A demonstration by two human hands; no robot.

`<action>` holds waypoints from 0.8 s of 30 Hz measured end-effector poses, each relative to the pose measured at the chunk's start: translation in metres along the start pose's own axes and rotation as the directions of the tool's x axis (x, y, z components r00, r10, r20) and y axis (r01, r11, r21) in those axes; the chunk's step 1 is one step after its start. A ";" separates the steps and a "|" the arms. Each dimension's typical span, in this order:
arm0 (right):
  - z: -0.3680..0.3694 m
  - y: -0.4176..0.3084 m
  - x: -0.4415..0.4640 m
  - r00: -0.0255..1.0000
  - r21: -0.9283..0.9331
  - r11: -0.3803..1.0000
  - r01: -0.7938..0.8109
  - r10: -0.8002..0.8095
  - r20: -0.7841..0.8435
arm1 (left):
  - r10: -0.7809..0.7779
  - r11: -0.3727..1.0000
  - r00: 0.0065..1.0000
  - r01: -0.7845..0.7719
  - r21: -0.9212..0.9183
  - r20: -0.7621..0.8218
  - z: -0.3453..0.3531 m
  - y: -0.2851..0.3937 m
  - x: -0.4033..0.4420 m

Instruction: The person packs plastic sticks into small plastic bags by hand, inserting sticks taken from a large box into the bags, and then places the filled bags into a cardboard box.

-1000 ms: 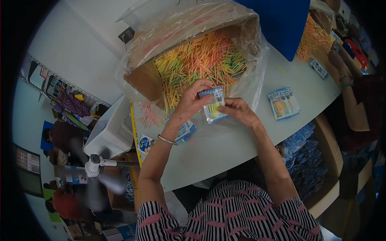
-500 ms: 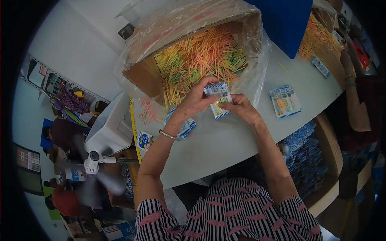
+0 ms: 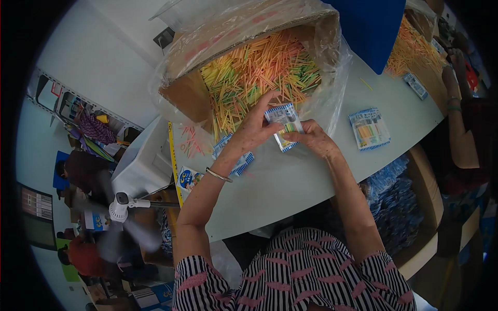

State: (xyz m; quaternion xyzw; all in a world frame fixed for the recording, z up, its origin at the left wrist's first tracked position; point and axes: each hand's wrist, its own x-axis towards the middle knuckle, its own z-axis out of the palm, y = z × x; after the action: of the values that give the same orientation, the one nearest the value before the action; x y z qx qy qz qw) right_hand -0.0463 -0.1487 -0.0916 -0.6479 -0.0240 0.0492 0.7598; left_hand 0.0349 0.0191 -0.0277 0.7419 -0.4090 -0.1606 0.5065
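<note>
Both hands hold one small blue-and-white plastic packet (image 3: 283, 115) above the table, close to the box front. Coloured sticks show through its clear window. My left hand (image 3: 253, 127) grips its left side, thumb on the face and index finger raised behind it. My right hand (image 3: 315, 138) pinches the lower right edge between thumb and fingers. Just beyond, a carton (image 3: 181, 98) lined with clear plastic lies open toward me, full of thin yellow, orange, pink and green sticks (image 3: 259, 67). Under my left forearm lie more blue-and-white packets (image 3: 243, 164), partly hidden.
A filled packet (image 3: 370, 129) lies right on the table (image 3: 280, 192), another packet (image 3: 415, 86) farther off. Below the right edge stands a box of blue packets (image 3: 397, 202). A small fan (image 3: 120, 206) is at left. A co-worker's arm (image 3: 459, 129) reaches in at right.
The packet has tilted slightly in my hands, and its window with coloured sticks shows more. My left index finger has lifted off the packet's top edge. The view has shifted a little.
</note>
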 end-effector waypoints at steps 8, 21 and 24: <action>-0.003 -0.001 0.001 0.998 0.158 0.987 0.028 -0.019 -0.057 | -0.174 0.980 0.979 0.183 0.081 -0.107 -0.038 -0.031 -0.015; -0.002 0.003 0.000 0.999 0.241 0.970 0.029 -0.033 0.011 | 0.254 0.487 0.960 -0.231 0.842 0.117 -0.004 -0.064 -0.006; -0.004 0.003 0.001 0.999 0.232 0.973 0.021 -0.027 0.021 | 0.312 0.464 0.948 -0.210 0.861 0.064 -0.009 -0.065 -0.010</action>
State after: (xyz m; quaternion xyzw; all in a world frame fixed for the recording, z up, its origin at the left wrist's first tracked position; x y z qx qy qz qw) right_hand -0.0447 -0.1517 -0.0957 -0.5539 -0.0349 0.0503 0.8303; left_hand 0.0636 0.0423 -0.0833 0.8298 -0.5162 0.1807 0.1111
